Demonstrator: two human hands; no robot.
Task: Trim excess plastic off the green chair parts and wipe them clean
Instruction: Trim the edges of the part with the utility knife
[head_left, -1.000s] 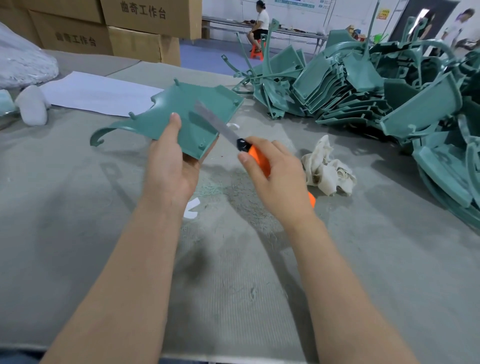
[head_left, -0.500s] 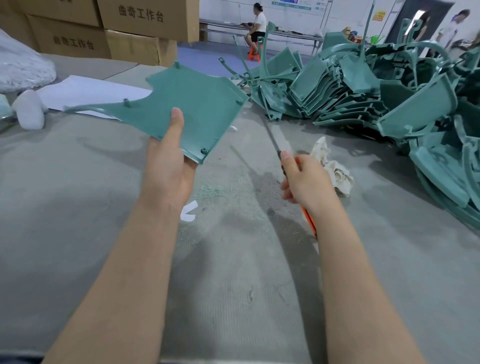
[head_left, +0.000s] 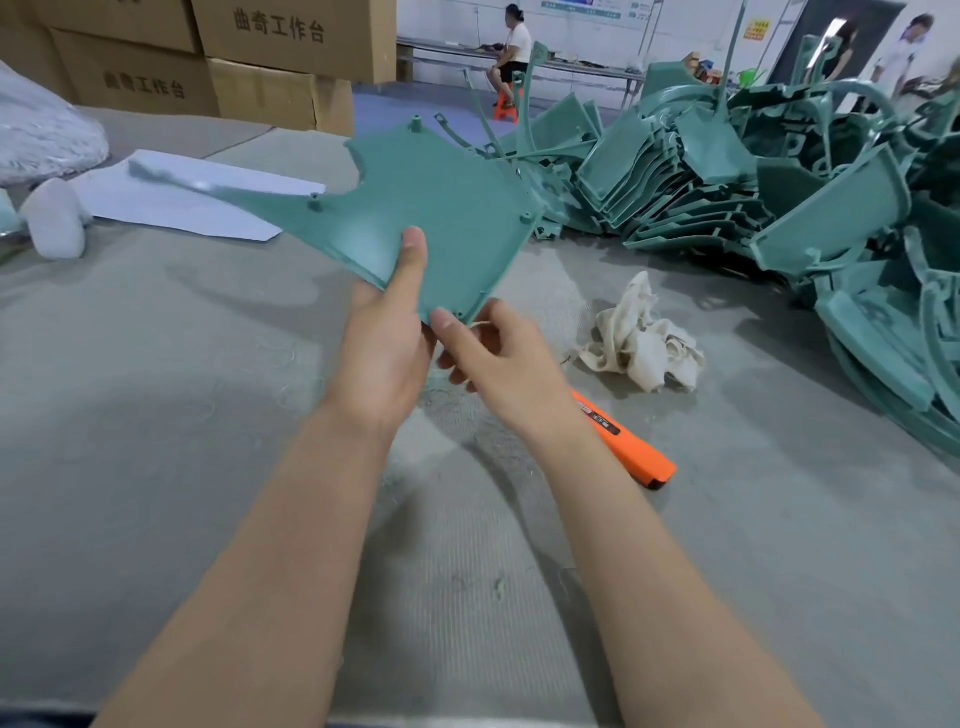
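Left hand (head_left: 384, 353): grips flat green plastic chair panel (head_left: 441, 208), thumb on top.
Right hand (head_left: 498, 358): pinches panel's lowest corner.
Panel: raised just above both hands.

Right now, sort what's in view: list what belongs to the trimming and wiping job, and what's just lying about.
Job:
green chair part, gripped by the left hand, with the right hand pinching its near corner
orange knife, lying free
crumpled rag
pile of green parts

Lying about:
white sheet
cardboard boxes
white lump
plastic bag
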